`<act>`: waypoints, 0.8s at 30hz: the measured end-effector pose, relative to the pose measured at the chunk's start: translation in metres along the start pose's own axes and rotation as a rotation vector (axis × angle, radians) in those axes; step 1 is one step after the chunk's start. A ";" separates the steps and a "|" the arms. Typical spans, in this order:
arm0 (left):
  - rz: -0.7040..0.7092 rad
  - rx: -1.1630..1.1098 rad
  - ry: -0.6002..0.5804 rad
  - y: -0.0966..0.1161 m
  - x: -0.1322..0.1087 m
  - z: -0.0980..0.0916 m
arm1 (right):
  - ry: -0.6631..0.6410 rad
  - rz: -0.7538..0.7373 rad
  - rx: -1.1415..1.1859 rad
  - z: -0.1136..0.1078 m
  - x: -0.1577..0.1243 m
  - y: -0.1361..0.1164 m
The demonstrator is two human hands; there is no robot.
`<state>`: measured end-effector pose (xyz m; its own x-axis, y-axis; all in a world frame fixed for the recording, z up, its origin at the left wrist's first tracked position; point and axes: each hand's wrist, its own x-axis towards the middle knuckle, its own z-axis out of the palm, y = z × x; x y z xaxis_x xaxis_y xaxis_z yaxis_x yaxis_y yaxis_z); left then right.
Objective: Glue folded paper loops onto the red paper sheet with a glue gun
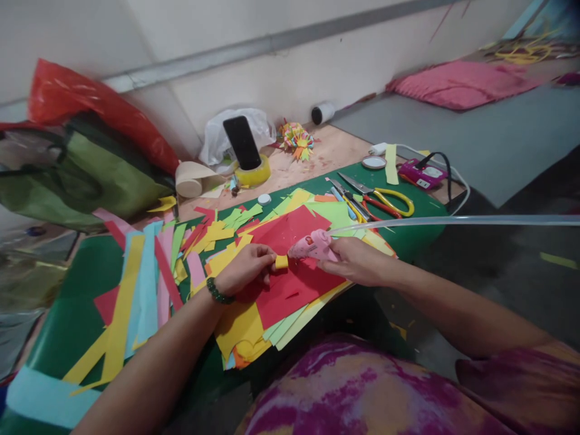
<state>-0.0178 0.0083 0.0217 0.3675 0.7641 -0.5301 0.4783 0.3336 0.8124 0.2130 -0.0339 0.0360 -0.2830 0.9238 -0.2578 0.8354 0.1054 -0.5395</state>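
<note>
At left, loose paper strips (124,308) lie across the green surface (75,296), short of the left forearm. The left hand (249,266), a green bracelet (219,291) at its wrist, pinches a small yellow paper piece (281,263) between thumb and index finger; how tightly the remaining fingers curl cannot be told. The piece sits just right of those fingertips, over the red sheet (312,296); its long axis cannot be determined, as it appears nearly square. The left hand is the nearer, being in contact. Immediately right of the piece is the nose of a pink glue gun (315,246), its body running roughly left to right; whether nose and paper touch is unclear. The right hand (351,260) is closed around the gun's handle, fingers partly hidden. A translucent rod (453,222) extends rightward from behind the gun.
</note>
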 end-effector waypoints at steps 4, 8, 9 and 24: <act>-0.017 -0.001 0.011 0.003 -0.001 0.002 | -0.026 -0.019 -0.029 -0.001 -0.001 -0.002; -0.029 0.015 0.025 0.007 -0.003 0.003 | -0.053 -0.008 -0.025 -0.002 -0.002 -0.003; -0.027 0.023 0.024 0.007 -0.003 0.003 | -0.056 -0.005 -0.022 -0.003 -0.002 -0.004; -0.005 -0.004 0.015 0.006 -0.003 0.002 | -0.035 -0.053 -0.062 -0.002 -0.002 -0.002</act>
<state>-0.0144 0.0069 0.0279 0.3528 0.7705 -0.5308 0.4768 0.3401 0.8106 0.2130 -0.0350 0.0391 -0.3431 0.9030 -0.2585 0.8458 0.1774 -0.5031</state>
